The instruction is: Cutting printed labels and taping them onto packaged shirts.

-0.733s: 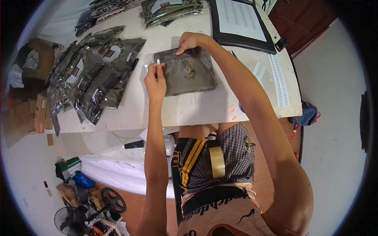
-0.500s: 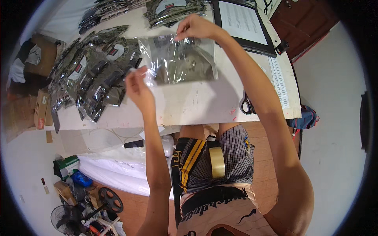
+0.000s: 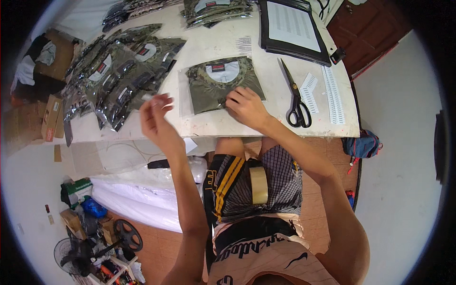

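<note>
A folded camouflage T-shirt in a clear plastic bag [image 3: 204, 95] lies flat on the table, its pale inner collar showing on the far side. My right hand [image 3: 249, 110] is on the near right part of this bag, fingers bent and closed against the plastic; the thumb is mostly hidden. To the left of the bag and raised off the table, my left hand [image 3: 159, 122] pinches a small white strip [image 3: 147, 97], somewhat blurred. Beyond that hand spreads a heap of similar bagged shirts [image 3: 126, 78].
Black scissors [image 3: 295, 97] lie right of the bag, beside strips of small printed labels [image 3: 332, 97]. A black folder with a printed sheet [image 3: 294, 28] sits at the far right. More bagged shirts [image 3: 213, 12] are stacked at the back. A tape roll [image 3: 259, 185] rests on my lap.
The bagged shirt has been turned over and laid down, collar side up. My right hand has come nearer, onto its lower part. My left hand has drawn away from the bag, toward me.
</note>
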Tool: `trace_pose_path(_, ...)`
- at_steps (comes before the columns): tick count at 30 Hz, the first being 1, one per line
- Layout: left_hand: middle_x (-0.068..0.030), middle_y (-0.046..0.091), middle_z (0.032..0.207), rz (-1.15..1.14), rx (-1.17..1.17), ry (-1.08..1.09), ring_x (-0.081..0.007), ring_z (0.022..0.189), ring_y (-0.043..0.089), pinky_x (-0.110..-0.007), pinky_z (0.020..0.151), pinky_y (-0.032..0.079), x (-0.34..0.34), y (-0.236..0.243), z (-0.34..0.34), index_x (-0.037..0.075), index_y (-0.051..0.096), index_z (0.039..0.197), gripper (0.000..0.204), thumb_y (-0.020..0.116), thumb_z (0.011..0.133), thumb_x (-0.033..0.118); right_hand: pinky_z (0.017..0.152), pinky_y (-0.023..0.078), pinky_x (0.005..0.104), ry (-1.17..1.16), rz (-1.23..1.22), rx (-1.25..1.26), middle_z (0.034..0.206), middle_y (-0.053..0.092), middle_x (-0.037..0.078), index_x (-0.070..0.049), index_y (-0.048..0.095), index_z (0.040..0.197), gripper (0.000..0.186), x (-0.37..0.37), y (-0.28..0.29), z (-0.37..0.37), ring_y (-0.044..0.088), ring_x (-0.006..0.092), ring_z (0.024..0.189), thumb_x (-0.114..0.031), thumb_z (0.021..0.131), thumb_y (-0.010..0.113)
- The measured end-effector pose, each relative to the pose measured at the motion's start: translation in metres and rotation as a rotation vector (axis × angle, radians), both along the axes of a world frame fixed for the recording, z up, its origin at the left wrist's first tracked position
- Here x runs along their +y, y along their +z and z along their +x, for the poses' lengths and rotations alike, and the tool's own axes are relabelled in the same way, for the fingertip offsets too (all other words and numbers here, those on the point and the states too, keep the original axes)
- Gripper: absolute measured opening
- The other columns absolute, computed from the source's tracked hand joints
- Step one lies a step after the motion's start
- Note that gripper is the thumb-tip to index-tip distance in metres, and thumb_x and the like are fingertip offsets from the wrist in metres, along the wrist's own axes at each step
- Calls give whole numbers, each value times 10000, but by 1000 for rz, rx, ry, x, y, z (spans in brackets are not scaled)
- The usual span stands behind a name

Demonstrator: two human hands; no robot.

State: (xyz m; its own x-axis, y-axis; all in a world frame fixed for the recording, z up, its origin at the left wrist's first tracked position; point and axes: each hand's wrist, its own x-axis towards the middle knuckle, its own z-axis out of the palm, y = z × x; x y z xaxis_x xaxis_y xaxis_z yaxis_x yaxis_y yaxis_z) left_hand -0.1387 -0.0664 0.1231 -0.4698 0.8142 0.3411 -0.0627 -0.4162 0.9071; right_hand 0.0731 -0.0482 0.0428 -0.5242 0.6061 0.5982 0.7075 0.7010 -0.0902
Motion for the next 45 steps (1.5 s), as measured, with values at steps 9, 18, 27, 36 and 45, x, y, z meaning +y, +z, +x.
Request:
trace_pose_path(9, -103, 672, 887, -75, 171, -374, -132, 798, 624, -258, 682, 476, 46, -37, 53, -28, 593, 988, 177, 586, 939, 141, 757, 475, 346, -14, -35, -32, 875, 557, 38, -78, 638, 832, 162, -4, -2, -1, 539, 213, 884, -128, 685, 686)
trace_pose_path(18, -71, 660, 827, -243, 272, -443, -111, 739, 598, -253, 648, 478, 80, -97, 58, -19, 611, 943, 198, 632, 914, 175, 774, 476, 364, 0, -184, 195, 907, 571, 65, -65, 661, 870, 178, -24, 1, -3, 540, 247, 901, -149, 715, 686)
trace_pose_path(27, -92, 672, 898, -187, 268, -582, -135, 801, 645, -244, 698, 501, 77, -71, 79, -27, 588, 1048, 205, 614, 920, 133, 814, 449, 386, -177, -149, 505, 950, 641, 98, -55, 678, 924, 185, -58, 30, 22, 592, 281, 906, -130, 755, 681)
trace_pose_path(36, -129, 618, 1091, -88, 233, -469, -164, 922, 627, -279, 751, 527, -14, -58, 64, -33, 507, 1180, 297, 606, 904, 22, 783, 477, 360, -745, -241, 702, 895, 655, 134, 2, 680, 925, 171, -158, 32, 116, 607, 289, 873, -92, 783, 699)
trace_pose_path(45, -77, 622, 1067, -379, 152, -482, -115, 900, 606, -237, 777, 467, -184, -136, 50, 6, 452, 1262, 424, 625, 876, -6, 778, 473, 383, -698, -175, 460, 934, 650, 146, 8, 674, 961, 215, -132, 21, 116, 583, 316, 850, -129, 795, 688)
